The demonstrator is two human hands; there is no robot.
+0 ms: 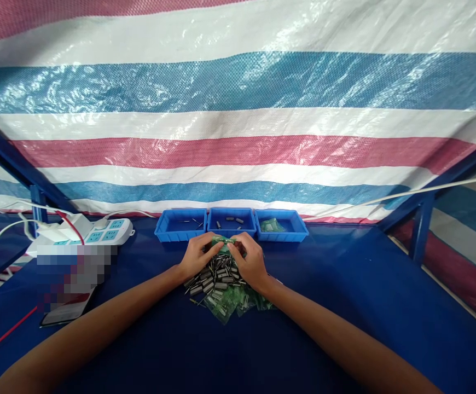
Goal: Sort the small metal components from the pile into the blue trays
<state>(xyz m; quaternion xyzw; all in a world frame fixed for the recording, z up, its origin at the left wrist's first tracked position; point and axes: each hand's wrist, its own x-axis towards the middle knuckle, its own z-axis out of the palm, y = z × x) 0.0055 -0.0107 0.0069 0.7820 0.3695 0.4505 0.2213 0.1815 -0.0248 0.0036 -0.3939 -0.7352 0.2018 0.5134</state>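
Left hand (197, 257) and right hand (251, 262) pinch a small green plastic bag (224, 239); a slip could drop it among stubby grey metal bits (221, 285) at six o'clock.

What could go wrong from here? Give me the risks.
The small green plastic bag, held between the left hand and right hand, might slip into the pile of pins and grey cylinders close by. Other green bags lie against those loose pieces, so they could get mixed up. The left forearm might snag the red cable lying to its left.
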